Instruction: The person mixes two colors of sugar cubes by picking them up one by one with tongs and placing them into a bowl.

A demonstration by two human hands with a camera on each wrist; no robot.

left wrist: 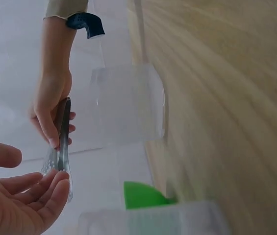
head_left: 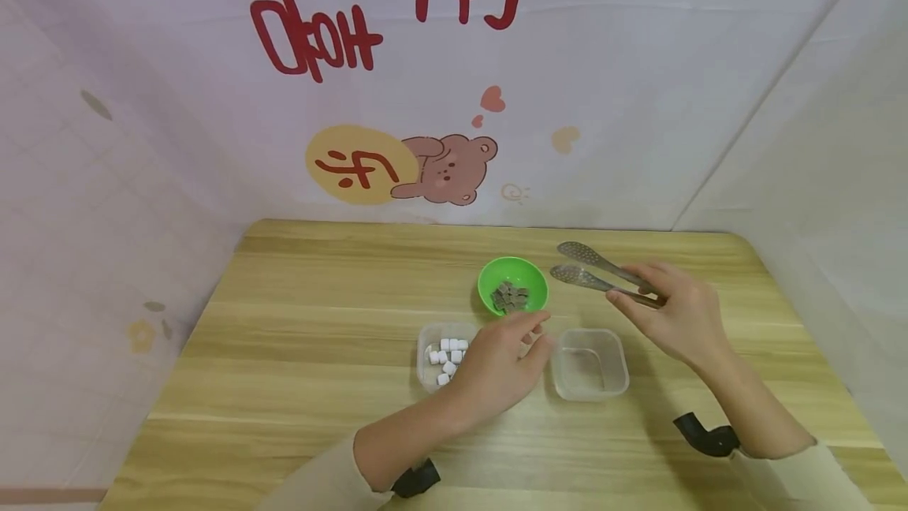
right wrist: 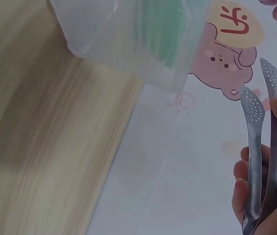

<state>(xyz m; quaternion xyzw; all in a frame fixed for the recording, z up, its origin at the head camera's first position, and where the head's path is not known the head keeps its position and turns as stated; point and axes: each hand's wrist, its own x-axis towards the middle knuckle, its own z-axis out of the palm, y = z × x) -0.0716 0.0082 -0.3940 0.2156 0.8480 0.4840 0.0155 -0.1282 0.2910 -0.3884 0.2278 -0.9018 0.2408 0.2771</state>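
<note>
My right hand point(head_left: 677, 310) grips a pair of metal tongs point(head_left: 587, 277) with perforated tips, held above the table with the tips apart and pointing left. In the right wrist view, the tongs point(right wrist: 261, 147) lie between the thumb and the curled fingers. My left hand point(head_left: 502, 365) hovers with loosely bent fingers and nothing in them, partly covering a clear tub point(head_left: 427, 385) of white cubes point(head_left: 450, 367). Just beyond that hand stands a green bowl point(head_left: 489, 270) with several grey-brown square pieces point(head_left: 509, 298). A second clear tub point(head_left: 590, 394) stands to its right, with nothing seen inside.
Everything stands on a wood-grain table point(head_left: 319, 337). A white printed cloth backdrop point(head_left: 603, 85) rises behind its far edge, with more white cloth at both sides. Black bands point(head_left: 705, 436) sit at the wrists.
</note>
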